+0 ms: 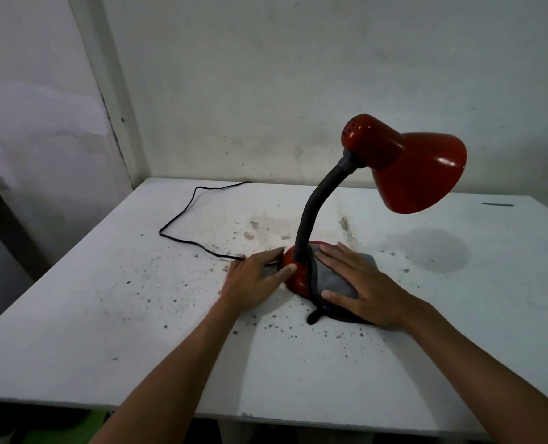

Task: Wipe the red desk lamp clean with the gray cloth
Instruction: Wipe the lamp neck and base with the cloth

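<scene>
The red desk lamp [413,168] stands upright on the white table, its shade tilted down to the right on a dark flexible neck [314,206]. Its round red base [295,274] sits near the table's middle. The gray cloth [333,277] is draped over the right side of the base. My right hand [362,283] lies flat on the cloth, fingers spread, pressing it onto the base. My left hand [256,280] rests against the base's left side, thumb touching its red rim, fingers extended.
The lamp's black cord [183,219] loops across the table's left rear part to the base. The stained white table [106,315] meets a wall behind; its front edge is near me. A dark mark [497,205] lies at the far right.
</scene>
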Tool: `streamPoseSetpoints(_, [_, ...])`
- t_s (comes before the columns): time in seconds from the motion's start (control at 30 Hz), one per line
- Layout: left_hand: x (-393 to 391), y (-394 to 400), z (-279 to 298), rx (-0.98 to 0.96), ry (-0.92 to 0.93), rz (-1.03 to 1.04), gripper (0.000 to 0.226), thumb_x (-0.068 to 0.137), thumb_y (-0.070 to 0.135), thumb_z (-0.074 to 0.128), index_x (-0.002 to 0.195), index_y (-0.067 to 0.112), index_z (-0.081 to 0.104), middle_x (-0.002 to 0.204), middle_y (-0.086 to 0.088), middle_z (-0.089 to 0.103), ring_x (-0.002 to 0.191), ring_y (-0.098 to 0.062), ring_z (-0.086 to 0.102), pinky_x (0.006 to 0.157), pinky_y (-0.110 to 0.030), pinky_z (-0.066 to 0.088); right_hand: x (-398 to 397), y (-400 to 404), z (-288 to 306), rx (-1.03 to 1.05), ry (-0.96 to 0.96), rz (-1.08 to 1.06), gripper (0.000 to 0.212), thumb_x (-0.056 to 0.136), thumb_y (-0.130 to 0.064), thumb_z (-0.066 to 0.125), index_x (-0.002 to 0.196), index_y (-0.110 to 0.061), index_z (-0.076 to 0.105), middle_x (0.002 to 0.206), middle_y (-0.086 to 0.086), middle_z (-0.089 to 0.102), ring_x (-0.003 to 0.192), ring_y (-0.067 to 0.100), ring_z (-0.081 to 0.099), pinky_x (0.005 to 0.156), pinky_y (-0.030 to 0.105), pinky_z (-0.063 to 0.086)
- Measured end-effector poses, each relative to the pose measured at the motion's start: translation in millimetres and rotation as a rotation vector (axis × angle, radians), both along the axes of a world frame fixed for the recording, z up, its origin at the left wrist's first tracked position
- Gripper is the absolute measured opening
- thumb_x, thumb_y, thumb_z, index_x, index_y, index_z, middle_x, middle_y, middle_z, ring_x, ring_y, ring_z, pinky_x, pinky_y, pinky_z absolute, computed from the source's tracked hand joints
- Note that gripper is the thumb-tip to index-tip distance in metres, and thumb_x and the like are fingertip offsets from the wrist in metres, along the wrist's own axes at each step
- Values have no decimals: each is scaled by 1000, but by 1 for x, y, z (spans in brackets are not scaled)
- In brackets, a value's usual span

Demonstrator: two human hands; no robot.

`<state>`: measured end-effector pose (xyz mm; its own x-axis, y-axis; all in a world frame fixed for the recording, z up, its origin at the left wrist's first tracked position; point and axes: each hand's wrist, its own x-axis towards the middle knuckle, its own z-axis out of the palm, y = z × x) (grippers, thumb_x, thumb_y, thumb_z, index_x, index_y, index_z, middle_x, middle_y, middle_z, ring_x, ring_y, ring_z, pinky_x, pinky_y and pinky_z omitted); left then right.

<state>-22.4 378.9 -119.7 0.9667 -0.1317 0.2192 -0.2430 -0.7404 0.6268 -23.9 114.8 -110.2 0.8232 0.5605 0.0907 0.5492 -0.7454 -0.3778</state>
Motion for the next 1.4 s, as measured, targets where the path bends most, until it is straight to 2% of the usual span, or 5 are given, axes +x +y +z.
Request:
streamPoseSetpoints(0.23, [14,2,-9,70,41,39,61,86,73,26,140,52,47,119,18,67,119,-9,58,107,-53,34,-4,3,0,8,12,-55,82,94,-73,47,162,-46,10,167,-34,-1,152,-11,-13,124,35,11])
streamPoseSetpoints(0.4, [9,1,-7,99,18,43,57,90,68,26,140,51,46,118,19,66,120,-8,56,107,-52,32,19,21,12,-57,61,-114,85,90,-80,34,162,-43,11,170,-25,4,157,1,-4,129,45,14])
streamPoseSetpoints(1.03, [5,1,-4,138,21,49,46,100,55,34,144,46,44,143,4,57,140,-15,42,115,-48,21,-31,6,-3,-61,-86,105,82,94,-75,48,161,-47,8,168,-31,-3,156,-1,-14,129,39,-1])
streamPoseSetpoints(1.27, [7,1,-6,133,11,42,54,96,62,24,142,46,47,122,12,65,117,-15,58,111,-54,29,-25,26,-2,-118,-166,106,82,95,-77,44,162,-46,7,170,-26,3,156,-2,-12,130,35,-6])
streamPoseSetpoints(1.4, [8,2,-7,148,22,41,55,96,62,26,144,44,45,141,9,58,134,-16,48,114,-54,24,-26,11,-1,-103,-135,119,81,95,-76,45,161,-49,7,169,-29,2,156,-3,-10,130,37,0])
